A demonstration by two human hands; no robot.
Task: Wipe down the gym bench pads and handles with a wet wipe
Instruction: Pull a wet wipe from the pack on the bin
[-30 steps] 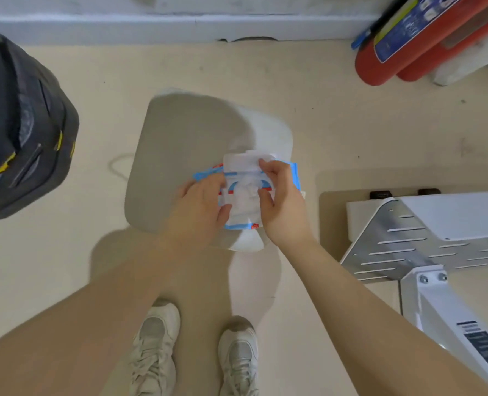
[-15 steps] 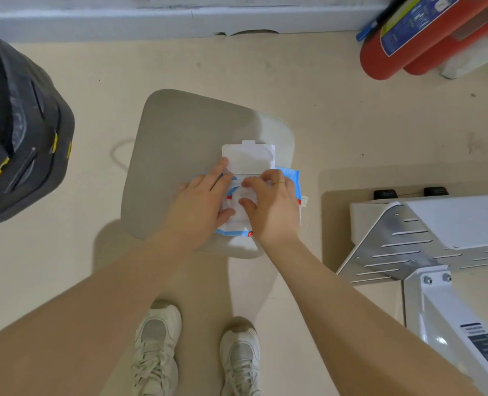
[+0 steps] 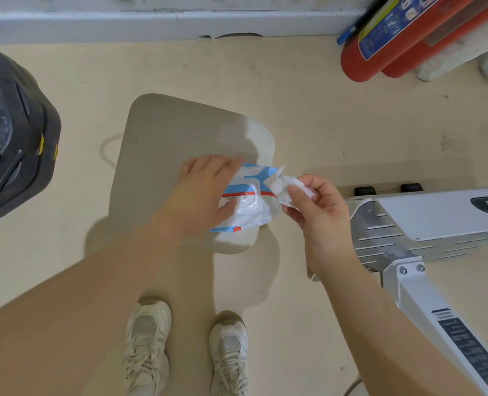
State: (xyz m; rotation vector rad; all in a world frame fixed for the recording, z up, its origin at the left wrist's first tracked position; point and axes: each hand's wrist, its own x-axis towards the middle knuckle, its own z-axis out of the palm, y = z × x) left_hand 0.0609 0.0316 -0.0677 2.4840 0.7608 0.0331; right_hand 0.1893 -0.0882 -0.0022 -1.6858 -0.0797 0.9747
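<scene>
We see a pack of wet wipes (image 3: 244,202), white with blue bands and a red stripe, lying on a grey stool seat (image 3: 174,144) with rounded corners. Its white flip lid (image 3: 247,200) lies flat on top of the pack. The pack sits at the seat's near right corner, close to the edge there.

The left hand (image 3: 205,190) rests on the pack's left part with fingers extended, pressing it down on the seat. The right hand (image 3: 320,212) is just right of the pack, off the seat's edge, its thumb and fingers pinching a crumpled white wet wipe (image 3: 287,187). The wipe's left end reaches the pack's upper right corner; we cannot tell whether it is free of the pack.

Bare beige floor (image 3: 294,95) surrounds the stool, widest toward the far wall. To the right stands a white metal machine frame (image 3: 425,224), near the right hand. A dark grey bag (image 3: 11,138) occupies the left edge, well apart from the stool. Red fire extinguishers (image 3: 394,35) lie at the far right by the wall. Two pale sneakers (image 3: 148,338) stand on the floor just below the stool.
</scene>
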